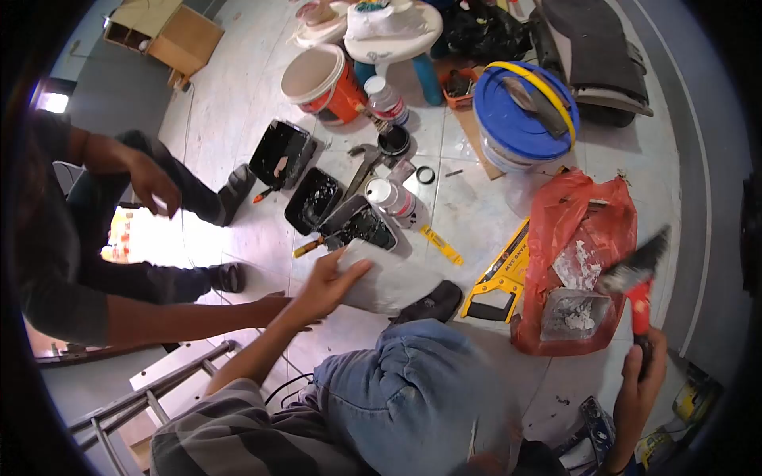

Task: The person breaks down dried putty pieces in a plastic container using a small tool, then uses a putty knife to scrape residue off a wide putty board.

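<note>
My left hand grips the edge of a flat, pale grey sheet, its thumb on top. The sheet lies above my shoe and beside the black trays. At the right, my right hand is wrapped round the dark grip of a putty knife with a red section and a wide, stained blade. The blade points up, near a red plastic bag. On the bag sits a clear container with white crumbly material in it. A yellow hand saw lies left of the bag.
A co-worker sits at the left, one arm near my left forearm. Black trays, a hammer, a white bottle, an orange bucket and a blue-lidded bucket stand ahead. A metal ladder is at lower left.
</note>
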